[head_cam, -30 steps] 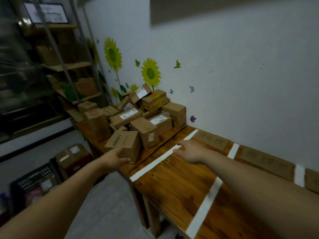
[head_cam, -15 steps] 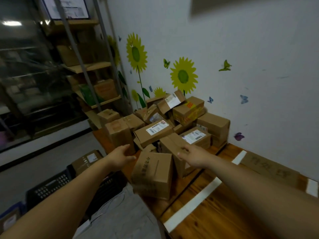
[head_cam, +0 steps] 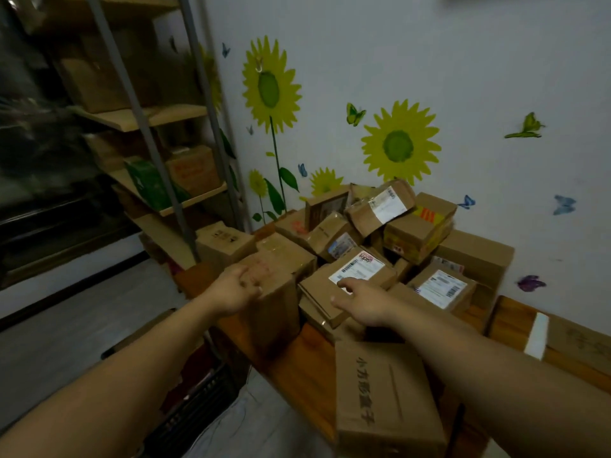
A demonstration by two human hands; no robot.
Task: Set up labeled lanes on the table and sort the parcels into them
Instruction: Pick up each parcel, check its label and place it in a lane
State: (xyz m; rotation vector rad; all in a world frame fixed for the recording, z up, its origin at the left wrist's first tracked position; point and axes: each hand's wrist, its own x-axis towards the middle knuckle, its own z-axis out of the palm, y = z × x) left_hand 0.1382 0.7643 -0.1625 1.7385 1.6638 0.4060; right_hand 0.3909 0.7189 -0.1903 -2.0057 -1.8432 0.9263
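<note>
Head view: two bare forearms reach over the wooden table toward one heap of parcels stacked in the corner against the wall. About a dozen brown cardboard boxes make up the heap, though the back of it is too jumbled for a sure count. Three of them show white shipping labels facing up.

One more box, the printed parcel, lies flat at the near table edge, apart from the heap, with dark characters running down its top.

The left hand grips the tall parcel, which stands upright at the left front of the heap. Its fingers are curled over the upper near edge and the thumb lies against the near face.

The right hand is spread loosely above the labelled parcel in the middle of the heap. Its forefinger is stretched out and touches the near edge of that box's white label, the thumb is held out beside it, and it clasps nothing.

At the right, one white tape strip crosses the tabletop, and one cardboard lane sign lies just beside it along the wall, its writing blurred.

Two large sunflower stickers decorate the wall, with smaller ones below. One shelf rack stands to the left, holding further boxes.
</note>
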